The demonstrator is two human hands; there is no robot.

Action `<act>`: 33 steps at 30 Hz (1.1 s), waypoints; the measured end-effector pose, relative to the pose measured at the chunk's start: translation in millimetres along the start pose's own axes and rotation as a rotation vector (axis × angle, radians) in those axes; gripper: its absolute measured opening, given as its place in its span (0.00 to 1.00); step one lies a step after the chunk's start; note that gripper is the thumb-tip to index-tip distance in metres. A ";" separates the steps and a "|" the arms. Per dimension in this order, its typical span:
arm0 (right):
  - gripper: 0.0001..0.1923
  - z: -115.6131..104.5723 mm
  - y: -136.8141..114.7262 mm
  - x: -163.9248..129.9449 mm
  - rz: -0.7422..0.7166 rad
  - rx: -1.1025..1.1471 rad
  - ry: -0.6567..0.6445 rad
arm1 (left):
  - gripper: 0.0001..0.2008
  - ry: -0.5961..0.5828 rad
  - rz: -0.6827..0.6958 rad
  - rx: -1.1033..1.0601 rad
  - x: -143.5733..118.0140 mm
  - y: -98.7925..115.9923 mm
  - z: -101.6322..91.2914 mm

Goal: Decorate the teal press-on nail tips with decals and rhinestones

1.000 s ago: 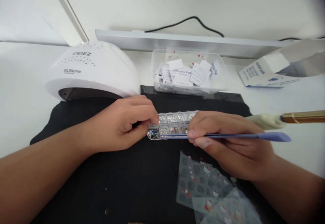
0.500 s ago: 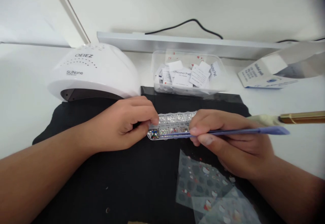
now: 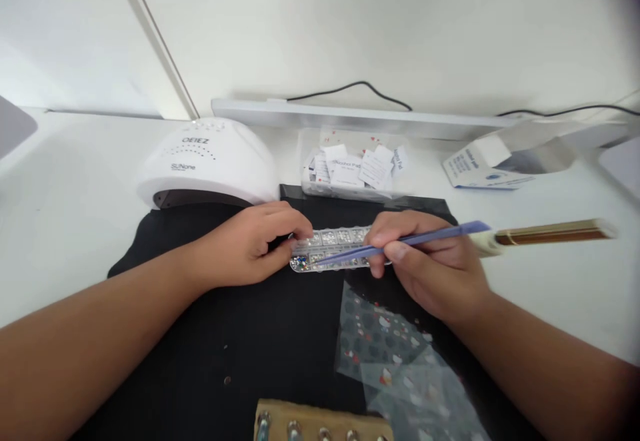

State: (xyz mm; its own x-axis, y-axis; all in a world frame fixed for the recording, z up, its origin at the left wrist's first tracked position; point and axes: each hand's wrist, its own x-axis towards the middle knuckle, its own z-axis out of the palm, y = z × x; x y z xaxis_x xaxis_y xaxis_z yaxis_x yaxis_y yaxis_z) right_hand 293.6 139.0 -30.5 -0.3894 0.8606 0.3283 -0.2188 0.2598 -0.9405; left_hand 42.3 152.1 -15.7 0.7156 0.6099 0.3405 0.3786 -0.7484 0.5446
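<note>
My left hand (image 3: 250, 244) pinches the left end of a clear compartment box of rhinestones (image 3: 334, 249) lying on a black mat (image 3: 260, 334). My right hand (image 3: 435, 271) grips blue tweezers (image 3: 400, 243), whose tips point left into the lower row of the box, near its left end. The right hand covers the box's right end. Clear sticker sheets (image 3: 385, 347) lie on the mat just below my right hand.
A white nail lamp (image 3: 210, 161) stands behind my left hand. A clear tub of alcohol pad packets (image 3: 353, 164) and an open white box (image 3: 495, 157) sit at the back. A gold-handled tool (image 3: 550, 234) lies to the right. A tool rack (image 3: 320, 424) shows at the bottom edge.
The view has pulled back and tilted, bringing the tool rack into sight. The tweezers' rear end has risen, so the tips angle down more steeply into the box. My left hand keeps its hold.
</note>
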 end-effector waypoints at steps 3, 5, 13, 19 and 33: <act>0.02 4.8 -4.6 1.7 -0.020 0.066 0.030 | 0.08 0.000 -0.009 0.005 -0.1 0.2 -1.9; 0.02 8.9 -12.4 1.0 -0.043 0.111 0.030 | 0.08 0.011 -0.031 -0.001 0.1 0.0 -2.8; 0.02 26.3 -67.1 -21.0 -0.189 0.083 -0.019 | 0.11 0.005 -0.160 -0.048 0.1 3.6 1.1; 0.02 30.1 -89.7 -62.8 -0.274 0.057 0.046 | 0.13 -0.005 -0.210 0.010 2.3 21.5 -8.8; 0.03 56.0 -94.3 -86.7 -0.116 0.053 0.024 | 0.10 0.168 -0.149 -0.044 -67.9 97.2 -27.9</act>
State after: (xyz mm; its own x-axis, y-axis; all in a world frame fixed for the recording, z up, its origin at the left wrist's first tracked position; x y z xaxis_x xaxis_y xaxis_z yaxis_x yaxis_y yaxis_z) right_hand 297.9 15.4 34.6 -0.3377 0.8365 0.4316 -0.3081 0.3350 -0.8904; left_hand 14.1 45.3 35.5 0.5450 0.7502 0.3745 0.4440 -0.6371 0.6300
